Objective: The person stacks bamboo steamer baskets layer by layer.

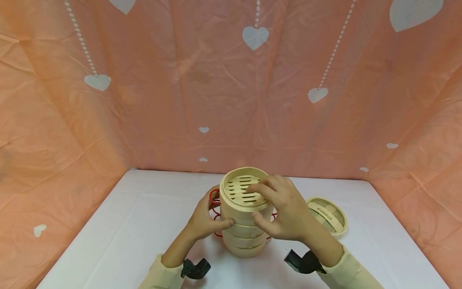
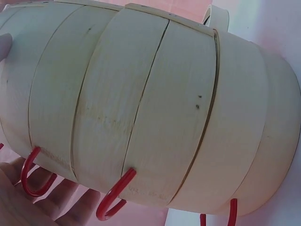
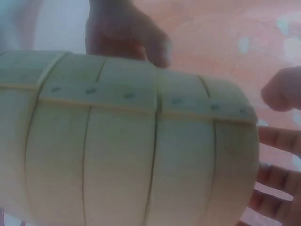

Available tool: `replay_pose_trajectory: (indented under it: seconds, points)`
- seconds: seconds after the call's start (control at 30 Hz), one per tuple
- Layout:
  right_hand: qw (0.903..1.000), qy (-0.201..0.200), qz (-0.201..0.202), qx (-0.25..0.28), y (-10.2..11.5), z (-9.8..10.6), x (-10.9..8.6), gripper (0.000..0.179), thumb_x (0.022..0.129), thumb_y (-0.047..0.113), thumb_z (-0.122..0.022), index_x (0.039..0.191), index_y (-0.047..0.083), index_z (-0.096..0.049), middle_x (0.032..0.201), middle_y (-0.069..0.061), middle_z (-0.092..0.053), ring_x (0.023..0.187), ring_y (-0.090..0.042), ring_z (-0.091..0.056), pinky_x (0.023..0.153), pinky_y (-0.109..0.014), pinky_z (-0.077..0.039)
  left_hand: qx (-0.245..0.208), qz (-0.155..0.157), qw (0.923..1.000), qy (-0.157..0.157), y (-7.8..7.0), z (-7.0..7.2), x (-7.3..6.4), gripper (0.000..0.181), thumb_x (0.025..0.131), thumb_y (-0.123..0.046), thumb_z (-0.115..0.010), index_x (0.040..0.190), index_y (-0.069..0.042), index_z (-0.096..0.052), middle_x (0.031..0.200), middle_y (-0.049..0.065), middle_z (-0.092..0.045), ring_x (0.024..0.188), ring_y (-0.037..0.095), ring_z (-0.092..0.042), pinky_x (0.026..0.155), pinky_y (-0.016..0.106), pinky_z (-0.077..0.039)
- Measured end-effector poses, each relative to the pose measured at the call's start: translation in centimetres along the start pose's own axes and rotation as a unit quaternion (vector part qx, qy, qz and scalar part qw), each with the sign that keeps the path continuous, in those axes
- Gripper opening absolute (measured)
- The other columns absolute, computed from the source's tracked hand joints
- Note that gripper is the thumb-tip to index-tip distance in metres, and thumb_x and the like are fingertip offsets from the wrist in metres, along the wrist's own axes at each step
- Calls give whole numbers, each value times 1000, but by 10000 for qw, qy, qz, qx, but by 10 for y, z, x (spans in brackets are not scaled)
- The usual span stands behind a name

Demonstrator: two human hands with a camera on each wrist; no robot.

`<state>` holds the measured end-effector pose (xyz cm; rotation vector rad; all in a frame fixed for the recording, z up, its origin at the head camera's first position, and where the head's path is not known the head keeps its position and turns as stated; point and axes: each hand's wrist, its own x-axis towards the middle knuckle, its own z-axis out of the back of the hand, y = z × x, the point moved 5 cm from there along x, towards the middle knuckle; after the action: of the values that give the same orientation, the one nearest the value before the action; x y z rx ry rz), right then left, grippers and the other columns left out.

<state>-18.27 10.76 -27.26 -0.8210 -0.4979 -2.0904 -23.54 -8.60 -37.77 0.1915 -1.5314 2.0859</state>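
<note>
A tall stack of round bamboo steamer baskets (image 1: pixel 242 233) stands upright on the table, with its slatted top tier uncovered. Red loop handles (image 2: pixel 113 195) stick out from its sides. My left hand (image 1: pixel 203 220) holds the stack's left side, thumb across the front and fingers behind, near the handles. Over the top right rim hovers my right hand (image 1: pixel 283 208), fingers loosely bent above the slats and thumb in front. In the right wrist view that thumb stands apart from the bamboo; whether the fingertips touch the rim I cannot tell.
A round bamboo lid (image 1: pixel 341 224) with a strap across it lies right of the stack, behind my right forearm. The white table (image 1: pixel 108 233) is enclosed by an orange-pink curtain (image 1: pixel 216 100) with white hearts. Black wrist mounts (image 1: pixel 196 269) sit on both wrists.
</note>
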Motion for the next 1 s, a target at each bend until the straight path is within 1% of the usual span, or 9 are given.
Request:
replay_pose_trajectory:
  seconds: [0.1, 0.23, 0.33, 0.57, 0.8, 1.0]
  points:
    - [9998, -98, -170, 51, -7, 5, -1, 45, 71, 29, -69, 114, 17, -63, 100, 1, -60, 91, -16, -52, 79, -37, -41, -20, -66, 10000, -5, 0, 0, 1, 88, 66, -21, -83, 142, -10, -41, 132, 10, -56, 118, 28, -55, 94, 36, -50]
    - [9990, -226, -373, 63, -17, 12, -5, 43, 71, 26, -68, 112, 15, -64, 99, 1, -61, 90, -14, -53, 77, -37, -42, -16, -188, 9998, 1, 0, 0, 1, 90, 64, -22, -83, 143, -11, -41, 133, 9, -56, 118, 28, -55, 93, 37, -50]
    - [9986, -232, -466, 33, -25, 16, -9, 43, 70, 25, -69, 112, 14, -65, 100, 2, -62, 91, -14, -54, 77, -37, -42, 26, -237, 9997, -6, 0, 0, 1, 90, 63, -23, -84, 142, -12, -42, 133, 8, -56, 119, 27, -54, 93, 38, -50]
    - [9985, -140, -535, 9, -39, 22, -18, 45, 69, 21, -71, 113, 12, -65, 108, 4, -64, 98, -16, -57, 81, -39, -45, 102, -140, 9998, -31, 1, 0, 1, 91, 63, -23, -84, 143, -14, -42, 135, 5, -56, 121, 25, -53, 94, 44, -49]
    - [9971, -112, -742, -127, -49, 27, -29, 44, 67, 19, -70, 110, 13, -64, 106, 3, -64, 99, -16, -57, 83, -37, -44, 79, -179, 9998, -13, 0, 1, 2, 90, 64, -23, -84, 144, -17, -41, 136, 3, -55, 120, 24, -53, 95, 47, -47]
    - [9956, -95, -891, -287, -54, 27, -35, 43, 66, 17, -71, 108, 14, -64, 103, 4, -64, 96, -16, -58, 81, -40, -44, 116, -160, 9998, -41, 2, 1, 1, 90, 64, -24, -85, 143, -18, -42, 134, 2, -56, 118, 22, -54, 96, 48, -46]
